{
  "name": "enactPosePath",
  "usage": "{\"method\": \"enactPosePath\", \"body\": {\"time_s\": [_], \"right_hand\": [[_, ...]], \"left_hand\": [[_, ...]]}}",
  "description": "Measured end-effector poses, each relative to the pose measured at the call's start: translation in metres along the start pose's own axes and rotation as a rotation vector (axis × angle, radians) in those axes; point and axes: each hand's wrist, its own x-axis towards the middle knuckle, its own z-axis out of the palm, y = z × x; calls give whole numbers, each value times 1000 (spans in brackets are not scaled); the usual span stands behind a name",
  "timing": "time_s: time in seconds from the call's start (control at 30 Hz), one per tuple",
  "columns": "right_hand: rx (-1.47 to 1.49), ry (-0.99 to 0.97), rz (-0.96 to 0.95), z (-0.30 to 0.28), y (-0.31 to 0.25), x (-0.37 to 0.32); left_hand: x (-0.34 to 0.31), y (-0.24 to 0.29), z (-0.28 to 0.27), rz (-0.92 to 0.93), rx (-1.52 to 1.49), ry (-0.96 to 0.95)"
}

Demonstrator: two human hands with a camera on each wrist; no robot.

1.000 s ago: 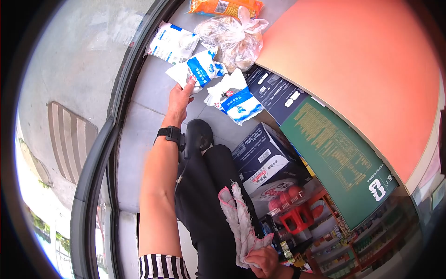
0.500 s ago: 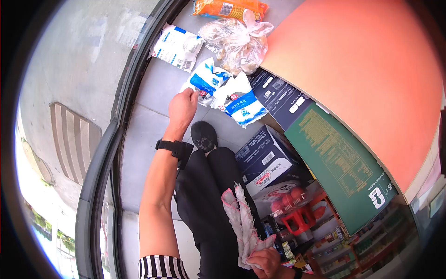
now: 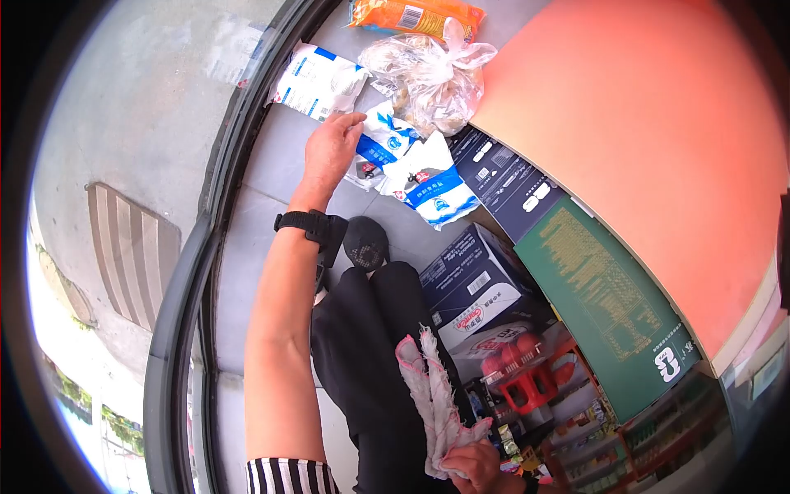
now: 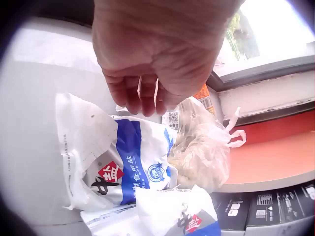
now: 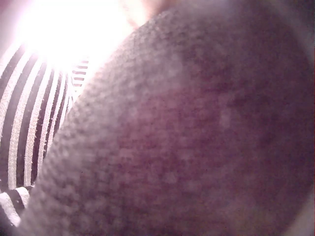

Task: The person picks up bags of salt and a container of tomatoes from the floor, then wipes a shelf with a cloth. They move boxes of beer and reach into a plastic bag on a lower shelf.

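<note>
My left hand (image 3: 331, 152) hovers beside a white-and-blue salt bag (image 3: 380, 142), its fingers loosely bent with nothing between them. In the left wrist view the fingertips hang just beyond the top of that bag (image 4: 130, 160). A second salt bag (image 3: 436, 193) leans against the first on its right. Past my fingertips lies another white packet (image 3: 319, 81) with blue print. Low in the head view, my right hand (image 3: 479, 463) grips a frayed greyish rag (image 3: 432, 403) with pink edging, over my leg. Dark fabric fills most of the right wrist view, hiding that hand.
A knotted clear plastic bag (image 3: 424, 78) and an orange packet (image 3: 420, 16) lie at the back. To the right are dark boxes (image 3: 469, 276), a green box (image 3: 605, 288) and an orange-pink panel (image 3: 625, 140). A black frame (image 3: 216, 198) with glass runs along the left.
My left hand shifted the first salt bag rightward against the second one, then let go and moved up toward the farther packet. The right hand still holds the rag in place.
</note>
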Motion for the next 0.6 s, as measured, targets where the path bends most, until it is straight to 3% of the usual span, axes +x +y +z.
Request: {"method": "enactPosePath", "body": {"time_s": [0.07,0.1,0.13,0.23,0.27,0.33,0.4,0.47,0.53,0.6], "right_hand": [[-10,10,-15,2,3,0],[-11,12,-12,3,3,1],[-7,16,-8,4,1,1],[-7,20,-2,1,-2,6],[2,20,4,1,-2,7],[4,24,10,5,-3,3],[-7,39,0,5,-1,3],[16,34,27,5,-4,2],[17,46,28,5,-5,5],[21,53,29,4,-5,7]], "left_hand": [[-1,7,8,546,424,44],[1,12,16,551,405,70],[3,12,25,546,402,64],[21,16,44,113,454,190],[25,16,46,119,449,185],[22,15,36,139,421,-7],[23,13,30,163,448,-26],[20,-1,23,318,243,-54],[10,2,14,226,157,-146],[1,-5,7,-50,-427,-314]]}}
